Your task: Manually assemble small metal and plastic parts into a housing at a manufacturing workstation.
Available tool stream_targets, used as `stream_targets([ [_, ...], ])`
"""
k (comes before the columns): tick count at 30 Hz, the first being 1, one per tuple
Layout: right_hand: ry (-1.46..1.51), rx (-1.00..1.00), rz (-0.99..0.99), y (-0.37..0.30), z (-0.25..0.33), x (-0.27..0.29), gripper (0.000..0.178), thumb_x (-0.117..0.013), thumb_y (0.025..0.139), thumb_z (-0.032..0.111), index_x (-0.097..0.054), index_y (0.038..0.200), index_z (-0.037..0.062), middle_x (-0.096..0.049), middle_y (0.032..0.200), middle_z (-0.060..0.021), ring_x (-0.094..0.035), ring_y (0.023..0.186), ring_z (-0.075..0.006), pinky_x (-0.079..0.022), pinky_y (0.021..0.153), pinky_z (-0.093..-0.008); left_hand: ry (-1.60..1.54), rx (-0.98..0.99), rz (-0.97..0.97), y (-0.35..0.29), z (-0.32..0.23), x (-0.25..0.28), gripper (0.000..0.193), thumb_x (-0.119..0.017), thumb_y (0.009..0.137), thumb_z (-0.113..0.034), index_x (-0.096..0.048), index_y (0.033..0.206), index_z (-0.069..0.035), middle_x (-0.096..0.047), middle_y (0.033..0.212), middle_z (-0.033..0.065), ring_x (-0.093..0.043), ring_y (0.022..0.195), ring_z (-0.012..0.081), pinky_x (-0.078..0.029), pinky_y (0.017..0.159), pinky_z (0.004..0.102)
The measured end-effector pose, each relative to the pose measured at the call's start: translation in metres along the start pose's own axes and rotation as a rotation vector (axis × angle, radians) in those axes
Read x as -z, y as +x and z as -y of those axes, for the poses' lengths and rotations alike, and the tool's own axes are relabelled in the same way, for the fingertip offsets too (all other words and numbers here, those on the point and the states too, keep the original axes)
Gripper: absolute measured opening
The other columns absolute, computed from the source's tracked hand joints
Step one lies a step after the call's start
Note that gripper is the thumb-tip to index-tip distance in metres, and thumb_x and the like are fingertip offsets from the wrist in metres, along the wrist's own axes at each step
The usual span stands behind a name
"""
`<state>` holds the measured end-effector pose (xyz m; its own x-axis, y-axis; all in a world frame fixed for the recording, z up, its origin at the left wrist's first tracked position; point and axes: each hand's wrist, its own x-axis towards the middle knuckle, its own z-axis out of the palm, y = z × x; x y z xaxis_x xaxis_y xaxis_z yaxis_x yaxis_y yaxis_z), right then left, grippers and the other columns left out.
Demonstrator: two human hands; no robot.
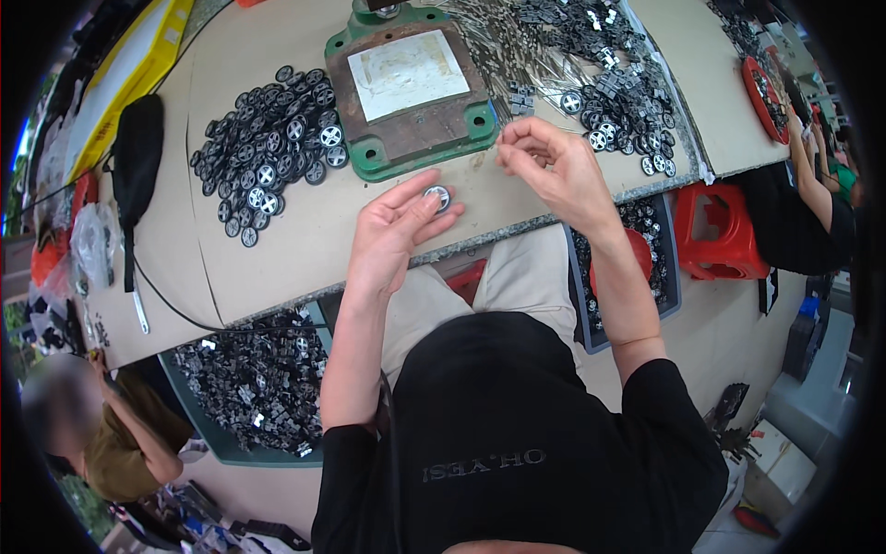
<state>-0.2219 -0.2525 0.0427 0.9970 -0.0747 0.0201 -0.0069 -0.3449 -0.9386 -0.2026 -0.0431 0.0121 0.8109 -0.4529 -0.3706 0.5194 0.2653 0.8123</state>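
Over the table's near edge, my left hand pinches a small black toy wheel with a silver spoked hub between thumb and fingers. My right hand is raised to its right, thumb and index finger pressed together; whatever is between them is too small to make out. Just beyond both hands is a green metal base with a brown plate and a pale sheet on top. A heap of similar wheels lies to its left. Thin metal rods are piled to its right.
More wheels and small grey parts cover the table's right side. Below the edge stand a green bin of black parts and a grey crate. A red stool is at right. Other people sit at far left and far right.
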Motion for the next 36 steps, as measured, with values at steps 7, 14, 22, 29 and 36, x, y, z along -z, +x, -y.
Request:
stream_targets([
  [7, 0.363, 0.067, 0.028, -0.009, -0.010, -0.037, 0.012, -0.059, 0.083, 0.000, -0.056, 0.094, -0.0024, -0.063, 0.085, -0.0061, -0.059, 0.075, -0.0085, -0.047, 0.070, -0.0201, -0.155, 0.035, 0.051, 0.004, 0.006, -0.002, 0.038, -0.047, 0.090, -0.003, -0.039, 0.124, 0.010, -0.058, 0.106, 0.0182, -0.059, 0.099, 0.0262, -0.051, 0.086, 0.0312],
  [14, 0.546, 0.007, 0.057, -0.007, -0.017, -0.053, 0.012, -0.057, 0.085, 0.001, -0.053, 0.096, -0.0032, -0.064, 0.088, -0.0109, -0.060, 0.075, -0.0107, -0.048, 0.068, -0.0218, -0.149, 0.017, 0.058, 0.002, 0.006, -0.002, 0.035, -0.048, 0.089, -0.003, -0.043, 0.121, 0.011, -0.058, 0.107, 0.0179, -0.060, 0.097, 0.0230, -0.051, 0.086, 0.0303],
  [22, -0.173, 0.493, -0.001, -0.013, -0.017, -0.051, 0.011, -0.057, 0.083, -0.001, -0.055, 0.094, -0.0043, -0.063, 0.084, -0.0105, -0.061, 0.077, -0.0140, -0.049, 0.070, -0.0245, -0.148, 0.008, 0.051, 0.005, 0.014, 0.006, 0.036, -0.048, 0.089, -0.002, -0.043, 0.122, 0.010, -0.058, 0.107, 0.0166, -0.060, 0.093, 0.0194, -0.051, 0.086, 0.0302],
  [29, 0.273, 0.303, -0.149, -0.020, -0.024, -0.062, 0.006, -0.062, 0.079, -0.001, -0.060, 0.085, -0.0020, -0.062, 0.080, -0.0072, -0.063, 0.072, -0.0142, -0.050, 0.065, -0.0241, -0.193, 0.012, 0.093, 0.002, 0.010, 0.004, 0.036, -0.052, 0.087, -0.002, -0.046, 0.121, 0.007, -0.058, 0.107, 0.0178, -0.060, 0.094, 0.0211, -0.051, 0.085, 0.0311],
  [36, 0.224, 0.280, 0.016, -0.016, -0.003, -0.036, 0.011, -0.059, 0.080, -0.003, -0.058, 0.091, -0.0034, -0.064, 0.087, -0.0089, -0.062, 0.075, -0.0140, -0.051, 0.068, -0.0254, -0.333, -0.011, 0.215, 0.010, 0.014, 0.007, 0.029, -0.053, 0.086, -0.002, -0.052, 0.114, 0.003, -0.060, 0.102, 0.0161, -0.063, 0.090, 0.0265, -0.054, 0.081, 0.0311],
])
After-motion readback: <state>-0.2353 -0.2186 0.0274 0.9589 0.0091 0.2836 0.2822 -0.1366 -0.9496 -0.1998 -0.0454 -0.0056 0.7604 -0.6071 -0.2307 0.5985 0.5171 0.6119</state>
